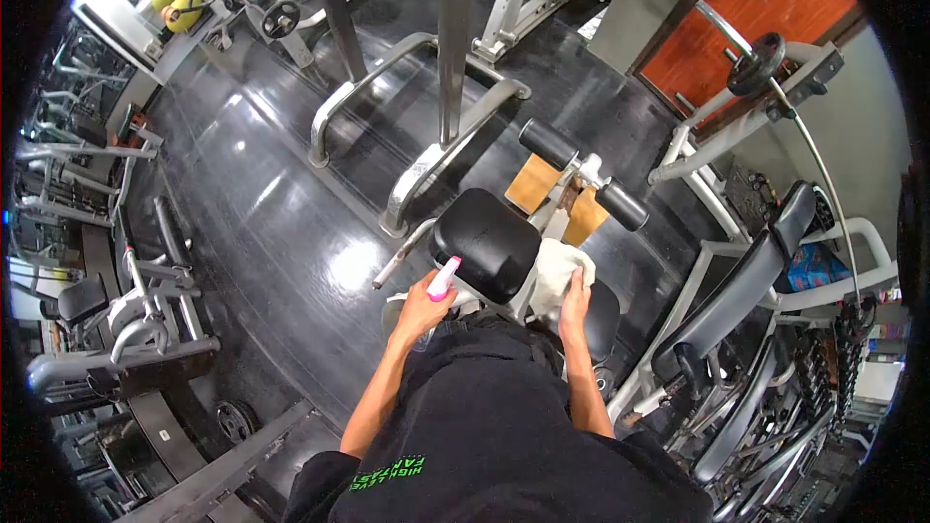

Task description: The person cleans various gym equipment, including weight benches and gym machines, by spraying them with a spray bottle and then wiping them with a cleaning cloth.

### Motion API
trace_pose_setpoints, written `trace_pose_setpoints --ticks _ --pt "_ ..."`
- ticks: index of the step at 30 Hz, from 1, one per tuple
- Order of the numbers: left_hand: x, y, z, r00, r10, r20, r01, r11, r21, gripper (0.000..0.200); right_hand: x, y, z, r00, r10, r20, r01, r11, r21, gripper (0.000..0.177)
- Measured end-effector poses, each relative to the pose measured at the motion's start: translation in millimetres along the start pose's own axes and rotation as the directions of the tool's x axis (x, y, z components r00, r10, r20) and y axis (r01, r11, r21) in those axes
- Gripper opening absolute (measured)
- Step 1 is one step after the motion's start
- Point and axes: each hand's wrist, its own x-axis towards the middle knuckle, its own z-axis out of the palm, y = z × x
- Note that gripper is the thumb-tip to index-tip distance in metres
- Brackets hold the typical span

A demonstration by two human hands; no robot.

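My left hand (423,310) is closed round a spray bottle (444,278) with a pink and white trigger head. Most of the bottle's body is hidden by the hand. In my right hand (575,306) is a whitish cloth (559,273), bunched up and hanging over the frame of an exercise machine. A black padded seat (487,244) lies just ahead of the spray bottle. Another dark pad (593,322) shows beside my right hand, partly covered by the cloth and hand. Beyond them stand two black foam rollers (621,204) on a metal post.
Metal uprights with curved feet (418,174) rise ahead on the black rubber floor (262,194). To the right is a padded bench (736,281) below a barbell with a weight plate (756,65). More machines (140,315) line the left. Wooden boards (534,184) lie under the rollers.
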Motion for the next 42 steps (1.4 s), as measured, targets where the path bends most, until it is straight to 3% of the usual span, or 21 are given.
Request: trace_pose_setpoints --ticks 1,3,5,7,8,9,11,13,15,16,18,20,23,27,29,31,33,35,37,41,42 --pt "1.2 -3.1 0.7 1.000 -0.030 0.009 0.030 0.999 -0.039 0.025 11.3 5.8 7.6 1.000 -0.021 -0.008 0.020 0.995 -0.100 0.052" --pt "-1.1 -9.6 0.8 0.999 -0.038 -0.016 0.037 0.997 -0.069 0.024 31.0 12.0 23.3 0.992 0.125 0.028 -0.112 0.952 -0.286 0.048" --pt "-3.0 -4.4 -1.7 0.998 -0.050 -0.041 0.045 0.994 -0.096 0.023 36.4 18.0 55.0 0.986 -0.134 0.103 0.159 0.942 -0.295 0.041" --pt "-11.7 12.2 -9.3 0.986 -0.159 -0.055 0.155 0.985 -0.073 0.020 38.7 24.0 83.3 0.892 -0.382 0.241 0.446 0.829 -0.338 0.036" --pt "-13.1 8.8 -11.1 0.984 -0.168 -0.060 0.164 0.984 -0.072 0.020 41.8 36.9 97.4 0.888 -0.377 0.262 0.454 0.805 -0.383 0.042" --pt "-15.4 4.4 -12.9 0.981 -0.179 -0.080 0.170 0.980 -0.108 0.019 44.7 34.5 108.0 0.832 -0.356 0.425 0.510 0.791 -0.337 0.047" --pt "-20.5 -3.3 -14.4 0.976 -0.192 -0.106 0.176 0.974 -0.143 0.018 43.1 29.3 118.5 0.580 -0.339 0.741 0.811 0.320 -0.489 0.047" --pt "-24.7 -2.7 -16.9 0.970 -0.195 -0.145 0.162 0.964 -0.212 0.016 67.9 42.7 126.0 0.553 -0.320 0.769 0.824 0.350 -0.447 0.040" --pt "-26.5 -1.8 -18.5 0.962 -0.219 -0.164 0.180 0.958 -0.222 0.016 99.6 55.1 128.7 0.606 -0.221 0.764 0.782 0.339 -0.523 0.038" --pt "-28.8 -2.7 -17.9 0.953 -0.245 -0.177 0.200 0.951 -0.235 0.016 110.4 52.0 131.0 0.636 -0.246 0.731 0.753 0.405 -0.519 0.039" --pt "-28.8 -6.0 -17.5 0.955 -0.234 -0.181 0.189 0.953 -0.236 0.016 121.0 48.8 137.2 0.813 -0.143 0.565 0.547 0.519 -0.657 0.043" --pt "-27.6 -9.8 -18.0 0.958 -0.220 -0.182 0.176 0.957 -0.232 0.015 121.2 49.5 147.1 0.880 -0.085 0.467 0.437 0.533 -0.725 0.046" --pt "-26.7 -8.7 -16.6 0.961 -0.212 -0.177 0.166 0.956 -0.243 0.015 83.6 30.7 145.4 0.725 -0.254 0.640 0.660 0.521 -0.542 0.041" --pt "-23.3 -0.7 -20.0 0.972 -0.122 -0.202 0.076 0.972 -0.222 0.013 48.6 18.3 111.2 0.359 -0.145 0.922 0.806 0.547 -0.227 0.066" --pt "-24.7 12.0 -22.1 0.970 -0.094 -0.224 0.029 0.960 -0.279 0.012 62.1 28.6 96.7 0.292 -0.226 0.929 0.867 0.474 -0.157 0.066" --pt "-24.3 13.8 -25.3 0.970 -0.094 -0.226 0.031 0.963 -0.268 0.012 83.4 36.4 94.8 0.437 -0.298 0.848 0.875 0.361 -0.324 0.067" --pt "-26.5 11.0 -29.1 0.970 -0.092 -0.224 0.034 0.967 -0.251 0.012 111.2 54.8 100.3 0.754 -0.267 0.600 0.625 0.570 -0.533 0.041" --pt "-27.3 5.5 -29.9 0.969 -0.082 -0.235 0.012 0.958 -0.287 0.011 131.0 83.8 111.0 0.841 -0.368 0.397 0.541 0.530 -0.653 0.029" --pt "-30.6 4.8 -27.2 0.960 -0.059 -0.275 -0.028 0.953 -0.303 0.011 108.0 66.6 127.4 0.818 -0.294 0.494 0.572 0.501 -0.650 0.022" --pt "-30.4 6.3 -25.6 0.944 -0.024 -0.328 -0.080 0.950 -0.300 0.009 56.9 36.0 145.9 0.450 -0.306 0.839 0.774 0.603 -0.196 0.048" --pt "-30.3 6.5 -26.9 0.947 -0.024 -0.321 -0.077 0.952 -0.297 0.009 51.5 33.3 143.4 0.353 -0.289 0.890 0.811 0.569 -0.136 0.053"
